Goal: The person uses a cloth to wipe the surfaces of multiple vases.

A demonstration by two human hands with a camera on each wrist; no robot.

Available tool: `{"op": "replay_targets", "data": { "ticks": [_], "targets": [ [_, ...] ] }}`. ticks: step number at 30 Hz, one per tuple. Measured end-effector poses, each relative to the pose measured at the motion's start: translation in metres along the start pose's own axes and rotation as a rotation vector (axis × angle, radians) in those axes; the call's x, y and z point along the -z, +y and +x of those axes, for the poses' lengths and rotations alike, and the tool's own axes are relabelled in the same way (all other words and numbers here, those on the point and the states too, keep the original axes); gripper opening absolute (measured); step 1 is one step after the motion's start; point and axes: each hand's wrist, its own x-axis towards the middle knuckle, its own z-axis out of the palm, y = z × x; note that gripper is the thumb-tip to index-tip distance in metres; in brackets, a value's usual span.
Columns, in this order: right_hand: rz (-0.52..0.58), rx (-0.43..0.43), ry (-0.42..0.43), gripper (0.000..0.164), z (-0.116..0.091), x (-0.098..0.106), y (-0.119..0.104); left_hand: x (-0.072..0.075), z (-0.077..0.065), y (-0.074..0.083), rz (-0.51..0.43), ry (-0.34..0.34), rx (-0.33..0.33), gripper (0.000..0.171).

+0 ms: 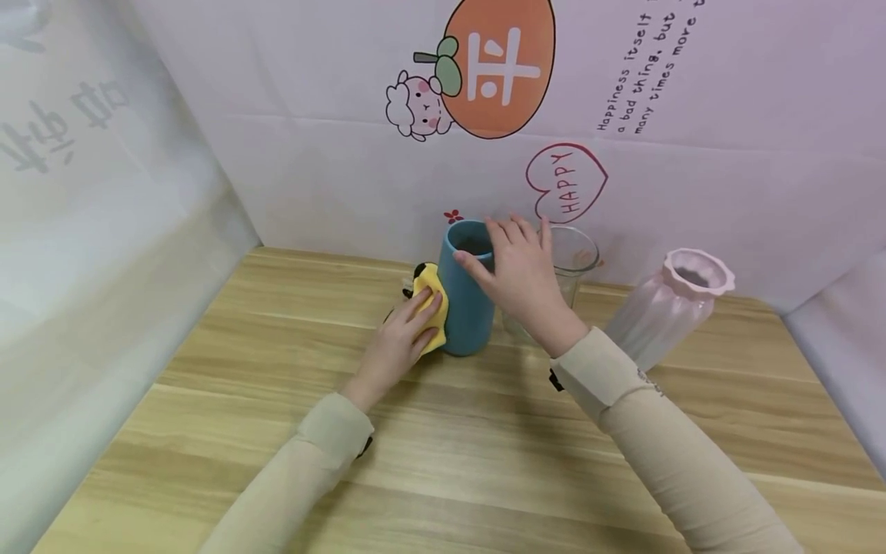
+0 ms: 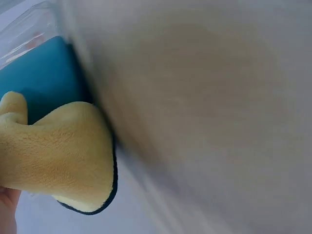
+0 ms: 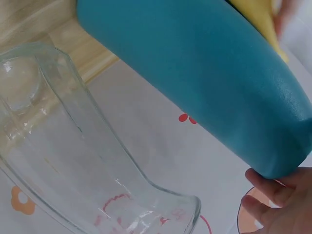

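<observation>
A tall blue vase (image 1: 467, 315) stands upright on the wooden table near the back. Against its left side my left hand (image 1: 400, 338) holds a yellow cloth (image 1: 429, 278), fingers spread over it. In the left wrist view the fuzzy cloth (image 2: 61, 151) with a dark edge is bunched against the blue wall. My right hand (image 1: 522, 273) grips the vase at its rim, thumb on the near side and fingers on the right. Right-hand fingertips (image 3: 265, 187) touch the vase's mouth end in the right wrist view.
Just right of the blue vase, a clear glass vase (image 1: 577, 250) stands partly behind my right hand. Farther right is a pale pink fluted vase (image 1: 657, 315), partly covered by my sleeve (image 1: 609, 377). A printed white sheet (image 1: 332, 177) rises behind the table (image 1: 277, 338).
</observation>
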Motion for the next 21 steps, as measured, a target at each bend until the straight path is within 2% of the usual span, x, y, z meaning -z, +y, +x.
{"op": "replay_targets", "data": {
  "ticks": [3,6,11,15,17,21],
  "targets": [
    [0.038,-0.009,0.0,0.075,0.002,-0.001,0.001,0.001,-0.005,-0.003,0.029,-0.039,-0.002,0.05],
    [0.085,0.005,-0.038,0.076,0.005,-0.001,0.006,0.002,-0.006,-0.005,0.038,-0.034,-0.011,0.049],
    [0.153,0.064,-0.12,0.076,0.01,0.001,0.019,0.002,-0.001,-0.002,-0.006,0.09,-0.041,0.047],
    [0.183,0.078,-0.112,0.075,0.01,0.001,0.022,0.003,0.009,0.005,-0.017,0.178,-0.063,0.046],
    [0.182,0.079,-0.085,0.076,0.01,0.0,0.021,0.005,0.014,0.009,-0.012,0.193,-0.059,0.047],
    [0.155,0.071,-0.033,0.076,0.006,-0.004,0.016,0.005,0.021,0.013,-0.003,0.182,-0.023,0.047]
  ]
}}
